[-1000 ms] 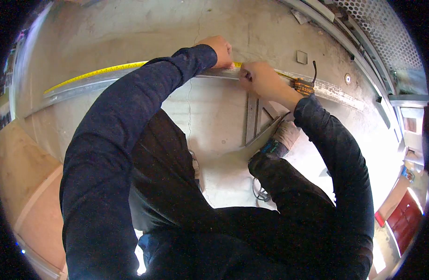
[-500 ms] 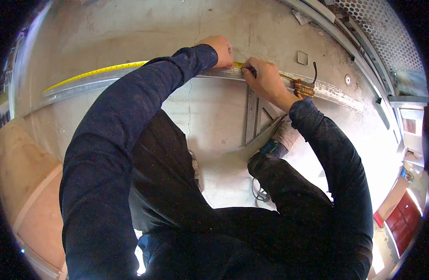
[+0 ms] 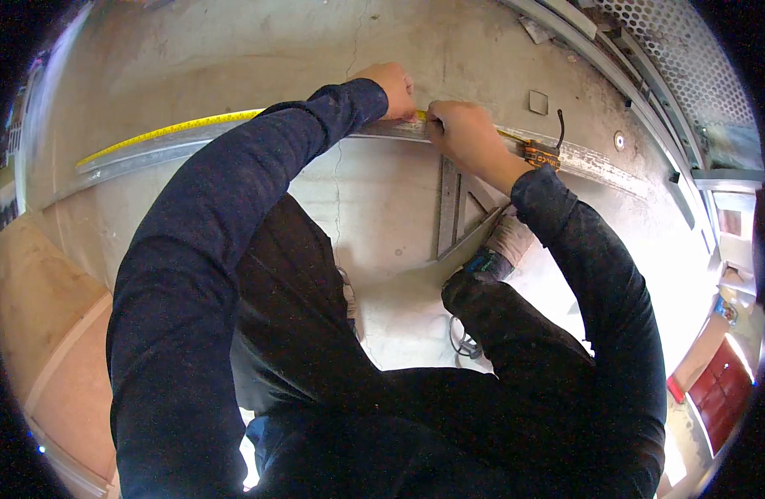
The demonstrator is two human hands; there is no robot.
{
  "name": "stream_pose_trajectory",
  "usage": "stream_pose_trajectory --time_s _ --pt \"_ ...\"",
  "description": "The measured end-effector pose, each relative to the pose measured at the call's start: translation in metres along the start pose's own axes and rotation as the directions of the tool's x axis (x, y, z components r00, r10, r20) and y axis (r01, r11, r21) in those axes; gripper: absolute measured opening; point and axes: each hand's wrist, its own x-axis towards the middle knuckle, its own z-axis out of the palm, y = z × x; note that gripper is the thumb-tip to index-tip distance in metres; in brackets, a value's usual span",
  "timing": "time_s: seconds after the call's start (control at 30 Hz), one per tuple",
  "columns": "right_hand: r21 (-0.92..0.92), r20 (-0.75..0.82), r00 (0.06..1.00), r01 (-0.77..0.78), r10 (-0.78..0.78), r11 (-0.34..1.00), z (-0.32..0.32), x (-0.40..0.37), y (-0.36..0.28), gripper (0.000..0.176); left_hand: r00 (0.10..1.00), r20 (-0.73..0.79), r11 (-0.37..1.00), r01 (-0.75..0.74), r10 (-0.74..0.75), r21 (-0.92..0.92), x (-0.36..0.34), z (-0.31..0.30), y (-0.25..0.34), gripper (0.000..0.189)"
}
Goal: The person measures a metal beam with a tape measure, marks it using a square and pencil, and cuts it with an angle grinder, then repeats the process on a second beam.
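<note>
A yellow tape measure blade [image 3: 175, 127] is drawn out along a long grey metal bar [image 3: 133, 158] lying on the floor. Its orange and black case [image 3: 542, 155] rests at the right, over the bar. My left hand [image 3: 389, 87] is closed, its fingertips down at the blade and the bar's edge. Just to the right, my right hand [image 3: 467, 140] is pinched shut over the blade; whatever its fingers hold is hidden. Below my right hand a triangular metal square [image 3: 449, 208] lies on the floor against the bar.
My shoe [image 3: 491, 259] is beside the metal square. A dark cable loop [image 3: 464, 341] lies between my legs. Long metal profiles [image 3: 649, 91] and a perforated sheet [image 3: 690, 58] are at upper right. A wooden board [image 3: 46, 291] stands at left.
My right hand has shifted slightly left toward my left hand and turned, with its fingers now more hidden. My left hand, the tape and the bar have stayed put.
</note>
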Motion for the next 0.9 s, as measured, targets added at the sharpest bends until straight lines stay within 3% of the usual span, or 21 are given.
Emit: stream_pose_trajectory --time_s 0.1,0.13,0.17,0.2,0.27,0.3,0.37,0.4,0.47,0.53,0.63,0.7,0.73,0.83,0.9 --pt "-0.088 0.029 0.997 0.080 -0.078 0.993 -0.009 0.005 -0.003 0.016 1.000 -0.024 1.000 -0.011 0.011 -0.014 0.003 0.004 -0.003 0.031" --pt "-0.154 0.297 0.951 0.132 -0.081 0.979 -0.018 0.010 -0.002 0.017 1.000 -0.025 1.000 -0.014 0.014 -0.012 0.003 0.003 -0.003 0.031" --pt "-0.206 0.540 0.839 0.200 -0.059 0.958 -0.028 0.012 0.000 0.018 0.999 -0.025 0.999 -0.042 0.043 0.023 0.002 0.002 -0.003 0.031" --pt "-0.212 0.534 0.844 0.196 -0.054 0.957 -0.039 0.009 0.001 0.018 0.997 -0.022 0.996 -0.074 0.075 0.058 0.001 0.000 -0.001 0.031" --pt "-0.044 0.279 0.951 0.152 -0.134 0.987 -0.061 -0.007 0.006 0.021 0.995 -0.028 0.996 -0.090 0.091 0.025 -0.006 0.000 -0.001 0.032" --pt "-0.050 0.273 0.953 0.154 -0.135 0.987 -0.068 -0.016 0.016 0.021 0.995 -0.043 0.996 -0.090 0.089 -0.012 -0.008 -0.002 -0.002 0.032" --pt "-0.052 0.013 1.000 0.015 -0.014 0.999 -0.079 -0.042 0.044 0.028 0.997 -0.049 0.998 -0.067 0.067 -0.014 -0.012 -0.002 -0.003 0.033" --pt "-0.053 0.008 1.000 0.014 -0.013 0.999 -0.083 -0.057 0.053 0.028 0.998 -0.051 0.999 -0.044 0.043 -0.017 -0.013 -0.001 -0.003 0.033" --pt "-0.307 -0.046 0.994 0.085 -0.103 0.948 -0.091 -0.086 0.066 0.038 0.993 -0.063 0.994 -0.106 0.104 -0.020 -0.013 0.003 -0.009 0.033" --pt "-0.329 -0.014 0.998 0.055 -0.064 0.943 -0.098 -0.106 0.064 0.043 0.983 -0.075 0.986 -0.168 0.166 -0.015 -0.017 -0.004 -0.011 0.033" --pt "-0.353 0.000 1.000 0.016 -0.017 0.935 -0.093 -0.121 0.077 0.049 0.980 0.021 0.967 -0.199 0.198 0.158 -0.030 -0.017 -0.008 0.034" --pt "-0.356 -0.026 1.000 0.004 -0.015 0.934 -0.090 -0.124 0.083 0.051 0.989 0.125 0.961 -0.107 0.077 0.255 -0.040 -0.029 -0.005 0.032" --pt "-0.340 -0.031 1.000 -0.010 -0.001 0.940 -0.088 -0.124 0.083 0.051 0.988 0.130 0.957 -0.117 0.085 0.265 -0.043 -0.030 -0.009 0.032" --pt "-0.266 -0.101 0.994 -0.070 0.045 0.961 -0.092 -0.123 0.076 0.048 0.986 0.041 0.932 -0.167 0.163 0.321 -0.060 -0.043 0.000 0.031" --pt "-0.201 -0.158 0.984 -0.117 0.086 0.973 -0.098 -0.130 0.074 0.045 0.975 -0.104 0.940 -0.155 0.195 0.304 -0.091 -0.053 0.024 0.026"
